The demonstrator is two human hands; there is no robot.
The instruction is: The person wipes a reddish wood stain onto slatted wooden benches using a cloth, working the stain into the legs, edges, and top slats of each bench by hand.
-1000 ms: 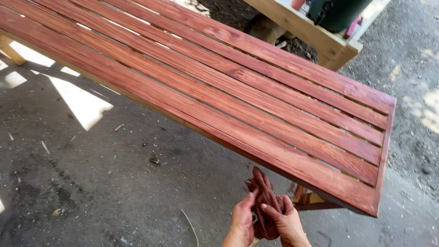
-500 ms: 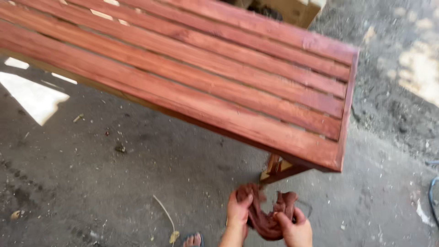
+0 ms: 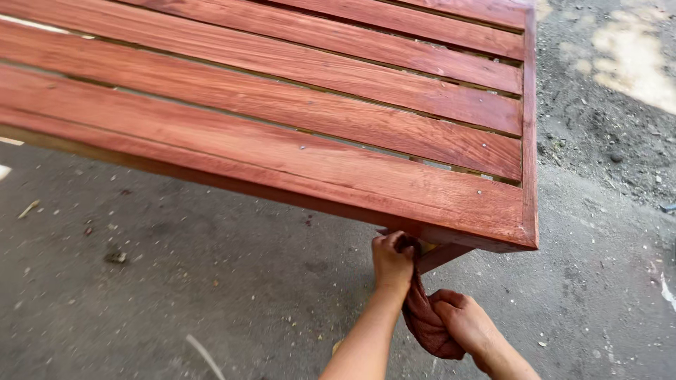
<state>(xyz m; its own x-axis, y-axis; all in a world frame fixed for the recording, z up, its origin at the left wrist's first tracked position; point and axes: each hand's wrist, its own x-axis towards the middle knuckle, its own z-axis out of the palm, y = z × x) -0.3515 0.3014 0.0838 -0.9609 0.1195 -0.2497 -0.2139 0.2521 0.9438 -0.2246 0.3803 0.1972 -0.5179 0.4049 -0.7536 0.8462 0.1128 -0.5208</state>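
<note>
Both hands sit low in the frame, centre-right, w/ a dark reddish-brown rag [image 3: 426, 320] stretched between them. Left hand [image 3: 392, 262] is raised to the underside of the slatted wooden counter [image 3: 282, 119], fingers curled shut around the rag's upper end, knuckles touching or just below the counter's near edge by the corner. Right hand [image 3: 465, 325] is lower and further right, near the bottom edge of the frame, fingers closed over the rag's lower bunch, which bulges out at its left side. Rag runs diagonally from upper left to lower right btwn the two fists, upper end partly hidden under the counter edge. The counter fills the upper half of the frame: long red-stained planks w/ narrow gaps, running from upper left to right, capped by a cross board along the right end; a few small screw heads show on the nearest planks. Just right of the left hand a wooden leg brace [image 3: 443, 255] angles down from under the corner. Below and around is grey concrete floor [image 3: 176, 281], gritty, w/ scattered debris and small chips at left; rougher, pale-patched ground at upper right.
</note>
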